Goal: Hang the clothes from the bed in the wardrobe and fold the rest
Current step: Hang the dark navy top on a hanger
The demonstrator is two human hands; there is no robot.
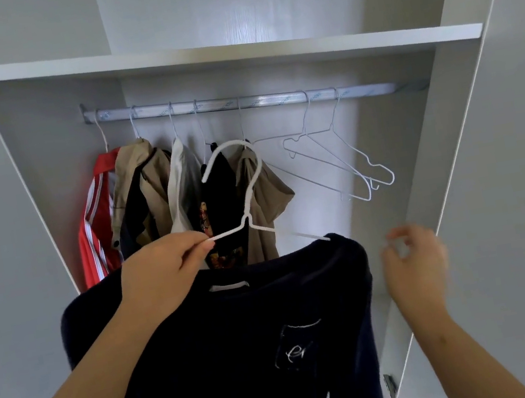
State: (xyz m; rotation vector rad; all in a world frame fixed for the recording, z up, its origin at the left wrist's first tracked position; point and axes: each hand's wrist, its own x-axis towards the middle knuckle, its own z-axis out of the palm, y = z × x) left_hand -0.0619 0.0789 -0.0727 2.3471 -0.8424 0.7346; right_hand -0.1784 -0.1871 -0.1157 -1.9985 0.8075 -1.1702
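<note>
A dark navy shirt (244, 347) with a white-stitched chest pocket hangs on a white wire hanger (247, 201) in front of the open wardrobe. My left hand (165, 267) pinches the hanger's left arm near the neck, its hook pointing up below the metal rail (238, 104). To the right of the shirt's shoulder, my right hand (413, 257) is blurred, fingers loosely curled, holding nothing. Several garments hang at the rail's left: a red striped top (95, 226), beige pieces, a white one and a black one.
Two bare white hangers (341, 158) hang on the right part of the rail. A white shelf (229, 51) runs above the rail. The wardrobe's side panels and an open door (513, 191) frame the opening; a hinge (391, 385) shows at lower right.
</note>
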